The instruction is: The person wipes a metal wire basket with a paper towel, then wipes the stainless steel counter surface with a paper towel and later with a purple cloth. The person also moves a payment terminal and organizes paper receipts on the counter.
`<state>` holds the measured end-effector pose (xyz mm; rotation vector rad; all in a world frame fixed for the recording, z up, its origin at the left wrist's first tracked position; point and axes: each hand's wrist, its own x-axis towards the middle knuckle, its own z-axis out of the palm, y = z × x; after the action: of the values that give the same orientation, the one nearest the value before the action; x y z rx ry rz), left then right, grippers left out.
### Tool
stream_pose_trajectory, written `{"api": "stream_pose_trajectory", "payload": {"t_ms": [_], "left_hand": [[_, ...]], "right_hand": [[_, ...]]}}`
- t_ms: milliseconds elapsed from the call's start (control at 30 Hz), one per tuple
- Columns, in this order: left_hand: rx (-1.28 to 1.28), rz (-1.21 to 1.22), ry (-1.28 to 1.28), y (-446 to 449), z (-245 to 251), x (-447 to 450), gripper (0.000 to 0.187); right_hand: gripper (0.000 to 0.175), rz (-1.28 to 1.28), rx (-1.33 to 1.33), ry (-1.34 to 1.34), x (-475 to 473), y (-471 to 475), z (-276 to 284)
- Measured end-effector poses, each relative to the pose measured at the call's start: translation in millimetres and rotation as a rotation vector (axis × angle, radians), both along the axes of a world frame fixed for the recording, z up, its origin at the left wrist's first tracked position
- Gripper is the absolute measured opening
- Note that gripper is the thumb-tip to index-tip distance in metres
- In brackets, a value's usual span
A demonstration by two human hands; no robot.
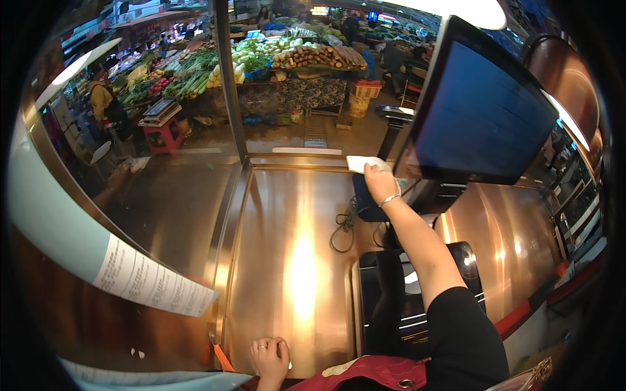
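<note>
My right hand (pixel 381 182) is stretched out to the far edge of a shiny stainless-steel counter (pixel 274 234). It grips a folded white cloth or tissue (pixel 360 163), close to the metal window frame (pixel 298 161) and left of a large flat-screen monitor (pixel 484 107). A silver bracelet circles that wrist. At the counter's near edge rests my left hand (pixel 272 358), fingers curled, with a ring on one finger. Something small and white shows beside its fingertips; whether the hand holds it cannot be told.
A coiled dark cable (pixel 344 224) lies left of the monitor's base. Under my right arm sits a black glossy-topped appliance (pixel 381 288). A strip of printed labels (pixel 156 284) hangs at the left. Beyond the glass stands a vegetable stall (pixel 313 56); a person (pixel 100 100) stands farther left.
</note>
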<state>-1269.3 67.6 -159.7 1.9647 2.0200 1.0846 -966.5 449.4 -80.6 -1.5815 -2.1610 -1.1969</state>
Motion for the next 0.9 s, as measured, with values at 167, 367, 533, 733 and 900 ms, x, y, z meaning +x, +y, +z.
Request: {"api": "stream_pose_trajectory", "payload": {"t_ms": [167, 367, 533, 733, 900], "left_hand": [[-0.100, 0.016, 0.058, 1.5, 0.1, -1.6, 0.008], [-0.236, 0.012, 0.115, -2.9, 5.8, -3.5, 0.015], [-0.207, 0.045, 0.092, -1.7, 6.8, -1.7, 0.015], [-0.193, 0.046, 0.068, -2.7, 8.1, -3.2, 0.012], [-0.145, 0.040, -0.001, -0.3, 6.5, -2.5, 0.011]], "right_hand": [[0.023, -0.400, -0.486, 0.393, 37.8, 52.6, -47.4], [0.049, -0.350, -0.809, 0.761, -7.5, 84.7, -74.7], [0.047, 0.143, -1.258, 0.747, -102.1, 73.0, -74.3], [0.023, 0.472, -0.885, 1.226, -96.0, 45.8, -19.0], [0.044, -0.498, 0.417, 1.313, -3.8, 85.6, 3.2]]}}
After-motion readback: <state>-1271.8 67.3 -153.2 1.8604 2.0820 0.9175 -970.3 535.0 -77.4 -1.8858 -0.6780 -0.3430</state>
